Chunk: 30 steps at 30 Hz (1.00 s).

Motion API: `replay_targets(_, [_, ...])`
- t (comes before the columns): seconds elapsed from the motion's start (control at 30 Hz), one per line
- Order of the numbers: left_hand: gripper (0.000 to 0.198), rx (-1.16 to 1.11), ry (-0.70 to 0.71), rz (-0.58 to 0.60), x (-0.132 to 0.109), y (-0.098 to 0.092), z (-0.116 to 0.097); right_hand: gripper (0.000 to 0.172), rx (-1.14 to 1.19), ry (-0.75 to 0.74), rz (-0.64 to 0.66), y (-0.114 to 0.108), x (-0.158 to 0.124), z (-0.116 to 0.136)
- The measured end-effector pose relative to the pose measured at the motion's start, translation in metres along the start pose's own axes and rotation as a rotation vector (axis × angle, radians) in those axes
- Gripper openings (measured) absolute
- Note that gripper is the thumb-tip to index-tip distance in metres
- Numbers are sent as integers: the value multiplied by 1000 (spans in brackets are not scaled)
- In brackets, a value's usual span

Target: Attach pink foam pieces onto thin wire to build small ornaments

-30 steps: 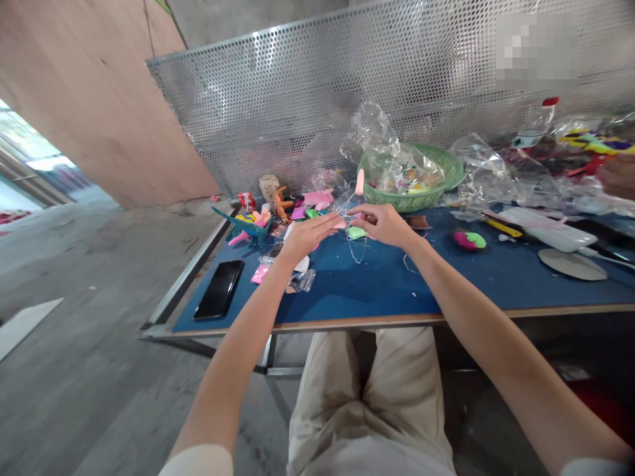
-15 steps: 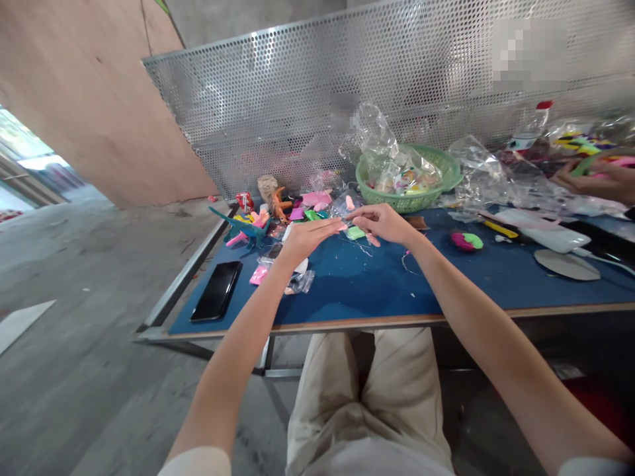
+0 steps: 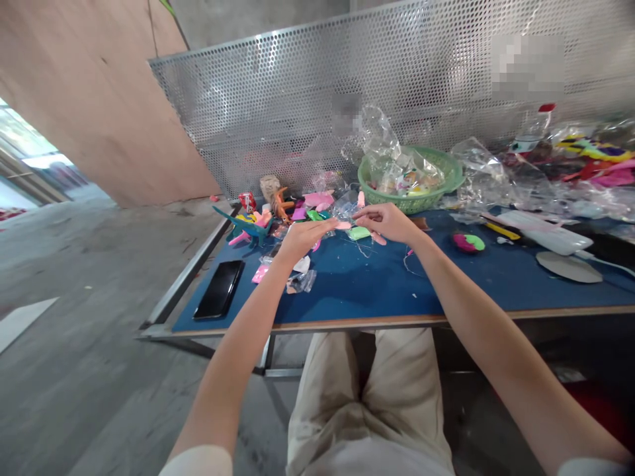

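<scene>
Near the middle of the table, my left hand [image 3: 305, 238] is stretched to the right with its fingers together. A small soft pink piece [image 3: 342, 225], like modelling clay, sticks out at its fingertips and appears held there. Just to the right is my right hand [image 3: 389, 223], its fingers bent and slightly apart, the tips close to the pink piece. I see nothing held in it. Below its fingers lie a light green piece [image 3: 358, 233] and another pink piece [image 3: 378, 238]. The undersides of both hands are hidden.
Colourful toy figures, including a teal one [image 3: 255, 233], crowd the back left near a black phone [image 3: 219, 289]. A green basket [image 3: 376, 196] holds clear bags before the perforated metal panel [image 3: 278, 112]. A magenta-and-green lump [image 3: 467, 242] and a yellow cutter [image 3: 501, 230] lie right.
My right fingertips have drawn slightly back from my left ones, leaving the pink piece more visible between them. Another person's hands at the far right have left the view.
</scene>
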<state>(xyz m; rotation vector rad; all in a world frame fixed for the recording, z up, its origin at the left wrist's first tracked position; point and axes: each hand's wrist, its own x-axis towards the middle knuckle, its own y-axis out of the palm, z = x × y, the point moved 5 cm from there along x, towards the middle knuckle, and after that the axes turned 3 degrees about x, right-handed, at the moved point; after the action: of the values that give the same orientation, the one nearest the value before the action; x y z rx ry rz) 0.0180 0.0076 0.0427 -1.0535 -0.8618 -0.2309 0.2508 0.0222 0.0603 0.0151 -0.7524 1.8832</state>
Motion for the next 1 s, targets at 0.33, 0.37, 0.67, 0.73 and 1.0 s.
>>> replay_targets(0.33, [28,91,-538,124,-9,-16,47,38,-249,-73,-7,-1,4,-8])
replay_targets(0.37, [25,87,-628,161,-14,-19,55,36,-280,-76,23,1,4,-9])
replay_targets(0.67, [21,-14,-757,451,-34,-13,65,41,-335,-39,169,9,1,-5])
replay_targets(0.73, [26,10,-779,461,-37,-10,67,37,-302,-33,178,8,0,-4])
replay_targets(1.0, [20,62,-812,579,-44,1,69,50,-351,-81,-249,-17,1,-3])
